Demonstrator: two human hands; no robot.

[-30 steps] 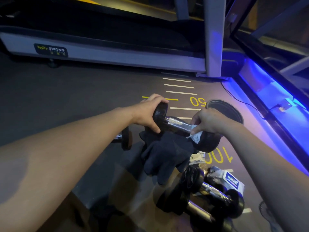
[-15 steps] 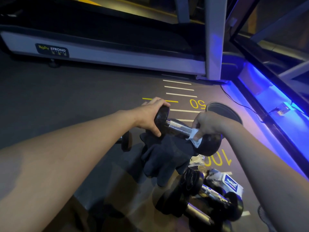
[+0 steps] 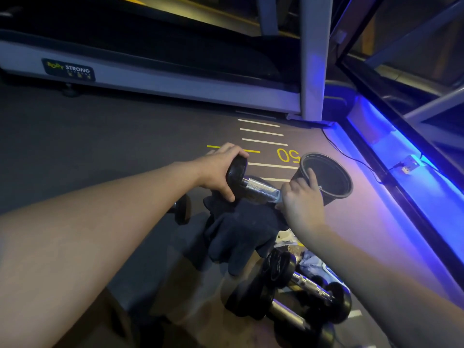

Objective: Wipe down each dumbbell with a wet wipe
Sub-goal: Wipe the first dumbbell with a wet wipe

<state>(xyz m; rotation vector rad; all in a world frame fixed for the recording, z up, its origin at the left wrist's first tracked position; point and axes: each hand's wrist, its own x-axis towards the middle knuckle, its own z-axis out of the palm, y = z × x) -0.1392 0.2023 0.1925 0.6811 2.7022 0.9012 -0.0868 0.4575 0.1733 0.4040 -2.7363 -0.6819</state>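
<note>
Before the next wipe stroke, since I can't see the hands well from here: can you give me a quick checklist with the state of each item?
1. Left hand grips the dumbbell by its near head: ok.
2. Right hand is at the handle's far end: ok.
3. Wet wipe is in the right hand: cannot tell, almost fully hidden.
4. Far head wiped: cannot tell, hand covers it.
5. Dark cloth lies under the dumbbell: ok.
6. Other dumbbells wait on the floor: ok.
</note>
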